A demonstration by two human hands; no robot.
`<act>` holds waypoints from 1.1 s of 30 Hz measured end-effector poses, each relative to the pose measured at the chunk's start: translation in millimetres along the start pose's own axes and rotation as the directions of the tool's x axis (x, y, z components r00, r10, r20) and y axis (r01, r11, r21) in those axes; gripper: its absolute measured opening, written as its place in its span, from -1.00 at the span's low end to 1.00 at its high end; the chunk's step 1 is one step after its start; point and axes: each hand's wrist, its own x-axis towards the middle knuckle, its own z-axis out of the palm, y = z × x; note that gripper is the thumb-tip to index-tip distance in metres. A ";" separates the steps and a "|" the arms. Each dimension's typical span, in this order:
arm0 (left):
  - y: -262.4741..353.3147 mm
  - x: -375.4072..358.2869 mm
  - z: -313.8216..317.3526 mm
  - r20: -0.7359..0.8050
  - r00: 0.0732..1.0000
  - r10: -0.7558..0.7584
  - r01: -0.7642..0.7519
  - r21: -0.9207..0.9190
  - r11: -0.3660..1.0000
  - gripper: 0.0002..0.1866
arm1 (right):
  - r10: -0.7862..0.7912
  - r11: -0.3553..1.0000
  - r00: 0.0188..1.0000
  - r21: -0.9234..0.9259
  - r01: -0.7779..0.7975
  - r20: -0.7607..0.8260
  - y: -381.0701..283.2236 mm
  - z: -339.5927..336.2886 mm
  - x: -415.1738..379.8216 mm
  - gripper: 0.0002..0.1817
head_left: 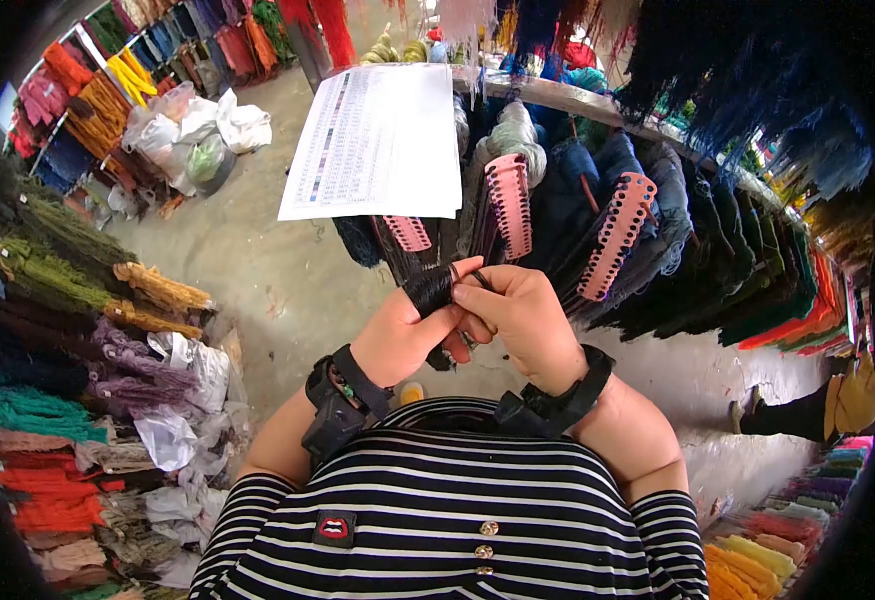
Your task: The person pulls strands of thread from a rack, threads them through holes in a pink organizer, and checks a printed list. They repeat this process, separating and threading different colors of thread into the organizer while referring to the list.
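Observation:
Both hands meet in front of my chest in the head view. Black yarn [429,291] lies wound in a thick band round the fingers of my left hand [397,330], which are curled. My right hand [525,322] is closed, its thumb and forefinger pinching the black yarn at the band's right side. Some fingertips are hidden behind the hands. Just beyond them hang pink cards with punched edges [509,205], with dark threads on them. A printed sheet with rows of text and colour patches [397,140] sits above my hands, at the rack's left end.
Skeins of many colours hang from the metal rack [567,97] ahead and to the right. More skeins [52,495] fill the left side. White plastic bags [197,125] lie on the concrete floor [247,240]. Another person's leg [797,410] shows at right.

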 end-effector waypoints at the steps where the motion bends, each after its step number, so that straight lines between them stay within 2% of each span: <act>1: 1.5 -0.8 -2.3 0.005 1.000 -0.025 0.025 -0.013 1.000 -0.52 | 0.001 1.000 1.000 0.026 -0.001 0.015 0.4 -0.4 -0.2 -0.83; 5: 4.5 -2.2 -6.1 -0.006 0.999 -0.050 0.049 -0.068 0.996 -0.53 | -0.027 0.997 0.999 0.072 0.024 0.035 -0.7 0.3 -1.7 -0.84; 8: 3.0 -2.7 -8.1 0.008 0.998 -0.056 0.057 -0.184 0.981 -0.56 | -0.030 0.996 0.998 0.087 0.026 0.052 -1.3 1.3 -4.2 -0.86; 11: -4.2 0.2 -5.5 -0.077 0.997 0.024 -0.040 -0.212 0.976 -0.58 | -0.037 0.986 0.997 0.164 0.025 0.067 2.7 -3.5 -0.2 -0.86; 13: -3.7 -0.7 -9.1 -0.127 0.973 0.192 -0.196 -0.019 0.980 -0.59 | -0.020 0.960 0.998 0.280 0.001 0.064 4.8 -8.8 5.2 -0.84; 14: -4.1 -2.5 -12.6 -0.138 0.952 0.275 -0.266 0.078 0.961 -0.60 | -0.080 0.917 0.989 0.399 0.023 0.127 4.5 -20.4 4.4 -0.80; 15: -9.1 -6.8 -20.7 -0.181 0.967 0.179 -0.185 -0.017 0.983 -0.60 | -0.082 0.881 0.985 0.473 0.000 0.152 -6.6 -27.7 -1.8 -0.81; 16: -14.5 -9.9 -31.5 -0.202 0.974 0.101 -0.154 -0.266 0.952 -0.60 | -0.088 0.869 0.979 0.494 -0.014 0.182 -11.2 -40.6 -9.9 -0.82; 17: -21.0 -13.4 -45.4 -0.201 0.979 0.017 -0.117 -0.498 0.859 -0.60 | -0.096 0.857 0.973 0.515 -0.027 0.211 -14.8 -56.5 -20.5 -0.83; 18: -29.7 -20.0 -66.3 -0.164 0.986 0.003 -0.104 -0.607 0.788 -0.61 | -0.024 0.898 0.984 0.436 -0.056 0.176 -20.8 -73.7 -33.3 -0.87; 19: -37.4 -27.9 -84.4 -0.227 0.974 -0.020 -0.131 -0.632 0.764 -0.60 | 0.047 0.930 0.990 0.356 -0.092 0.132 -25.1 -92.9 -47.7 -0.91; 20: -38.5 -38.6 -99.4 -0.365 0.924 -0.117 -0.148 -0.623 0.768 -0.60 | 0.094 0.994 0.992 0.067 -0.089 -0.087 -22.8 -113.1 -63.0 -0.89; 21: -47.3 -50.9 -126.0 -0.384 0.914 -0.129 -0.148 -0.613 0.776 -0.60 | 0.078 0.964 0.949 -0.221 -0.150 -0.307 -17.4 -135.5 -80.0 -0.85; 23: -58.9 -80.7 -168.5 -0.451 0.887 -0.102 -0.213 -0.595 0.775 -0.60 | -0.101 0.877 0.788 -0.428 -0.218 -0.608 -1.4 -198.6 -118.6 -0.81; 24: -64.4 -95.7 -188.3 -0.531 0.839 -0.116 -0.237 -0.549 0.801 -0.60 | -0.183 0.798 0.728 -0.533 -0.283 -0.660 7.5 -251.1 -147.1 -0.77; 25: -67.4 -109.7 -203.9 -0.586 0.803 -0.110 -0.250 -0.498 0.831 -0.62 | -0.406 0.649 0.703 -0.726 -0.228 -0.584 39.0 -349.5 -181.3 -0.75; 26: -71.0 -123.6 -219.7 -0.650 0.752 -0.110 -0.267 -0.453 0.851 -0.63 | -0.585 0.468 0.608 -0.836 -0.287 -0.536 35.9 -386.7 -210.5 -0.76; 28: -69.7 -138.7 -231.2 -0.754 0.647 -0.115 -0.252 -0.354 0.901 -0.63 | -0.681 0.253 0.495 -0.808 -0.531 -0.539 -1.2 -357.4 -232.1 -0.77; 29: -63.8 -142.3 -227.9 -0.795 0.595 -0.118 -0.221 -0.303 0.927 -0.63 | -0.622 0.218 0.457 -0.701 -0.678 -0.635 -33.1 -310.8 -231.7 -0.78; 30: -57.2 -138.2 -214.0 -0.813 0.571 -0.114 -0.217 -0.283 0.934 -0.68 | -0.674 0.207 0.526 -0.816 -0.540 -0.519 -31.7 -318.1 -234.9 -0.79; 32: -60.6 -126.0 -189.9 -0.736 0.664 -0.132 -0.186 -0.334 0.924 -0.67 | -0.714 0.222 0.604 -0.933 -0.284 -0.354 -8.8 -319.7 -215.6 -0.79; 33: -63.5 -119.0 -175.5 -0.696 0.705 -0.136 -0.178 -0.359 0.916 -0.67 | -0.564 0.311 0.720 -0.912 -0.269 -0.404 -18.6 -274.6 -194.7 -0.79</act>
